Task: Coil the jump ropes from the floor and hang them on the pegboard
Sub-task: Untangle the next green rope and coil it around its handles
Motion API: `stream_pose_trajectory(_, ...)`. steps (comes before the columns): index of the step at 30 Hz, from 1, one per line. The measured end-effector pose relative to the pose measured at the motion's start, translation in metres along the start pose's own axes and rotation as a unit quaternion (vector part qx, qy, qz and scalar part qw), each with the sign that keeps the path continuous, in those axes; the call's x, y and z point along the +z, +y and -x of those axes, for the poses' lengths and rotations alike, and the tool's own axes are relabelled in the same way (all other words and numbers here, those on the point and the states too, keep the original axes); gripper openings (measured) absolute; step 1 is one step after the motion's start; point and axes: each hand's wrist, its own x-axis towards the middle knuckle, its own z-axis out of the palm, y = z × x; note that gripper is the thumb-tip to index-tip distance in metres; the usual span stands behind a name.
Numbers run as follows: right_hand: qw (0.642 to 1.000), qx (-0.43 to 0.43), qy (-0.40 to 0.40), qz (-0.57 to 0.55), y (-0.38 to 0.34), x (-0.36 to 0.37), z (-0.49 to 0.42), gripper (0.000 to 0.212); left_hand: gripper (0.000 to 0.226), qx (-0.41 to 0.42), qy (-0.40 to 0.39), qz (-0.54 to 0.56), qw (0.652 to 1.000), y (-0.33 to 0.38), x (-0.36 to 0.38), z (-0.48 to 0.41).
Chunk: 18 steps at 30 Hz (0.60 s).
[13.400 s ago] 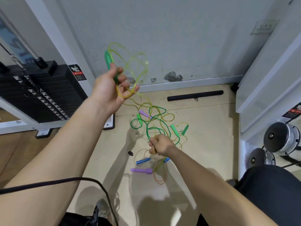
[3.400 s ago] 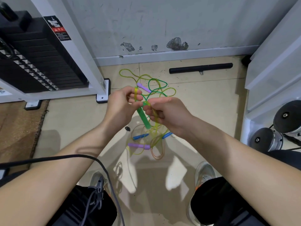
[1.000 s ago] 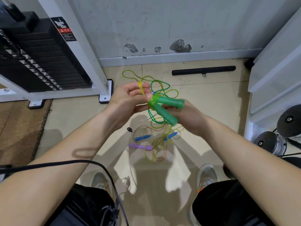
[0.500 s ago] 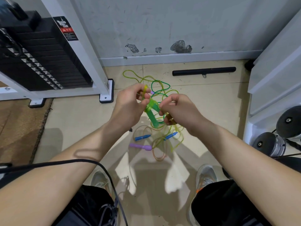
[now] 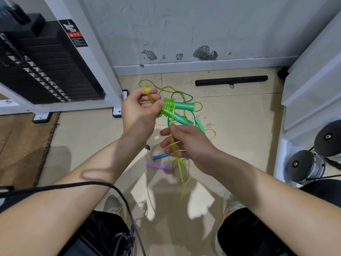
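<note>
You're in a gym: weight stack point(image 5: 46, 71) upper left of the frame, dumbbells point(image 5: 304, 166) lower right, bar handle point(image 5: 231, 80) by the wall.

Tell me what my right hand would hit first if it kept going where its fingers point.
Probably your left wrist. The right hand, pinching the rope, points its fingers sideways at it across a small gap; depth is unclear.

- Our left hand point(image 5: 140, 111) comes down from its raised spot and now holds the two green handles point(image 5: 181, 112) by their wrapped end.
- The yellow-green cord point(image 5: 167, 108), loose loops before, now sits in tight turns round the handles.
- The handles swing from pointing down to pointing right.
- Our right hand point(image 5: 186, 143) leaves the rope pile point(image 5: 159, 166), drops below the handles and pinches the cord's slack tail.
</note>
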Motion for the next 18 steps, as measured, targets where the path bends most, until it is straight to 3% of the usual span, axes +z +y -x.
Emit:
stream_pose_trajectory(4, 1.0, 0.001, -0.006, -0.006, 0.006, 0.0, -0.002, 0.033, 0.02, -0.079, -0.014, 0.065, 0.995, 0.001, -0.003, 0.0)
stream_pose_trajectory(8, 0.999, -0.017, 0.011, 0.03, 0.006, -0.021, -0.012, 0.024, 0.02, -0.134, -0.075, 0.086, 0.984, 0.001, -0.01, -0.003)
stream_pose_trajectory(13, 0.975, -0.086, -0.033, 0.204, -0.008, -0.054, -0.024, 0.014, 0.023, -0.133, -0.166, 0.039, 0.976, 0.007, -0.016, -0.007)
stream_pose_trajectory(18, 0.922, -0.075, -0.098, 0.368, -0.018, -0.072, -0.029, 0.033, 0.024, -0.127, -0.26, -0.026, 0.957, 0.01, -0.021, -0.007)
